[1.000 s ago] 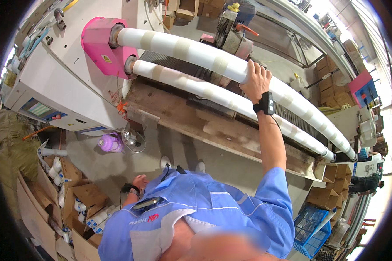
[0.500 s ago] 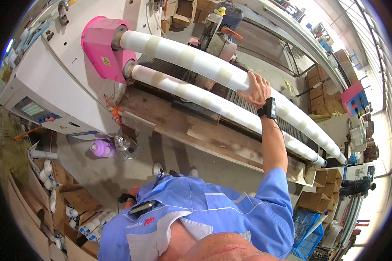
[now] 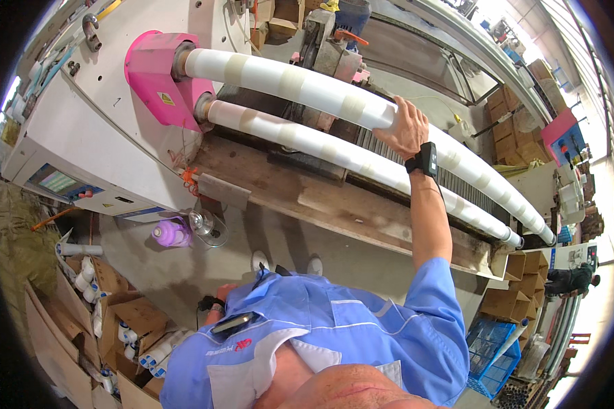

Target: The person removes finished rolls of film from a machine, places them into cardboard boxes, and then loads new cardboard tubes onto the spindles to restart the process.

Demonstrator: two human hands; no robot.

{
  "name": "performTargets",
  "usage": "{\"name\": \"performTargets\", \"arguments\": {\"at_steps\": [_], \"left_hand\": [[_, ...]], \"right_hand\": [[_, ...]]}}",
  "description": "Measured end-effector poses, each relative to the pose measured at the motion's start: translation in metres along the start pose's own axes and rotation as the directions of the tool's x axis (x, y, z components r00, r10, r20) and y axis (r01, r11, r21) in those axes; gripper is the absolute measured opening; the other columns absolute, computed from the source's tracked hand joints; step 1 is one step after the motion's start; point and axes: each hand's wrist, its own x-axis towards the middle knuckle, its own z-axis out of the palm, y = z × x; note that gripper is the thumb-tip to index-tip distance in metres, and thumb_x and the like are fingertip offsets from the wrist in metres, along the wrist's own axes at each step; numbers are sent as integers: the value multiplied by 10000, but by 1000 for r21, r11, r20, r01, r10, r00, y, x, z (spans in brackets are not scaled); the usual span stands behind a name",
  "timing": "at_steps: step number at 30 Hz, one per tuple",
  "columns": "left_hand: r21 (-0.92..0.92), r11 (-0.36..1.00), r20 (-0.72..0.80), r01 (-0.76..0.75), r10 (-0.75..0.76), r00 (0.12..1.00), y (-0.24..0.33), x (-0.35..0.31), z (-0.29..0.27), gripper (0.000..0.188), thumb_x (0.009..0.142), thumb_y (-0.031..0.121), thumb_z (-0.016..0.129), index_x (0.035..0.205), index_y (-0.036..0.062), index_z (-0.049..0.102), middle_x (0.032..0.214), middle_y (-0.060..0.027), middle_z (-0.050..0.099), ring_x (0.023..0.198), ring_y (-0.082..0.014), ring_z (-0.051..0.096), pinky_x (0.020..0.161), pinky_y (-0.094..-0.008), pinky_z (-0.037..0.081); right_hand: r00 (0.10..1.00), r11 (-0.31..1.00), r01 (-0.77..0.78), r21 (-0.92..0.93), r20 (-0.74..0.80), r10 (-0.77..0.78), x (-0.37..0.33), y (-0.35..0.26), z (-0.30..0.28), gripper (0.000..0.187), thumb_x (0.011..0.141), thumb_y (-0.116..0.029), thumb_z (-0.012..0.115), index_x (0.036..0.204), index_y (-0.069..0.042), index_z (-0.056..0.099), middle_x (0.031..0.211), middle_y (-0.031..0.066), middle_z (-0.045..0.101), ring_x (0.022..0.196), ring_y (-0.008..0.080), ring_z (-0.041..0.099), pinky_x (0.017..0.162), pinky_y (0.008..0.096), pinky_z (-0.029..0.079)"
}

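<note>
Two long white rolls run side by side from a pink housing (image 3: 164,78) toward the right: a far roll (image 3: 314,86) and a near roll (image 3: 300,135). Pale tan bands mark both at intervals. My right hand (image 3: 404,128) lies on top of the far roll with its fingers stretched out over the surface, a black wrist device behind it. My left hand (image 3: 225,292) hangs low beside my body, touching none of the machine; its fingers are too small and partly hidden to read. Behind the rolls stands a metal carriage (image 3: 327,54) with an orange lever.
A control cabinet (image 3: 68,170) with a screen is at the left. A purple bottle (image 3: 172,233) and a clear jug (image 3: 206,225) stand nearby. Cardboard boxes (image 3: 140,317) with small white rolls fill the lower left. At right are a blue crate (image 3: 491,354) and another person (image 3: 569,279).
The carriage behind the rolls has shifted left along the machine. My right hand stays on the far roll, its fingers slightly more extended. The view has moved slightly.
</note>
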Motion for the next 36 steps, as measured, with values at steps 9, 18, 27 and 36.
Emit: {"name": "performTargets", "arguments": {"at_steps": [9,18,27,36], "left_hand": [[3,1000,-4,-15,15,1000,5,0,-8,262,866,390,573,882,162,701,849,-83,716,783,-299,695,687,-439,555],[31,993,58,-111,109,992,-12,44,-18,254,859,385,585,886,159,700,835,-70,716,778,-292,696,680,-433,553],[105,971,104,-213,203,974,-20,62,-20,247,855,377,596,890,156,700,819,-61,716,771,-286,697,672,-428,550],[-3,993,3,-116,116,993,8,63,-29,238,859,362,602,890,149,705,799,-62,711,754,-278,695,665,-420,543]], "right_hand": [[986,995,-58,-79,152,70,-3,5,-2,902,587,-560,815,1305,-92,533,1142,145,646,1102,334,595,967,485,418],[984,996,-84,-40,154,89,6,-3,15,888,507,-482,874,1224,-68,551,1166,182,617,1133,358,576,1019,511,394],[998,997,-70,-20,5,70,-7,-6,10,794,463,-393,863,1131,-78,571,1062,112,627,1051,307,599,952,472,417],[1000,994,-29,-103,-6,28,-11,11,8,834,527,-401,876,1230,-74,566,1141,140,644,1065,343,597,931,478,437]]}}
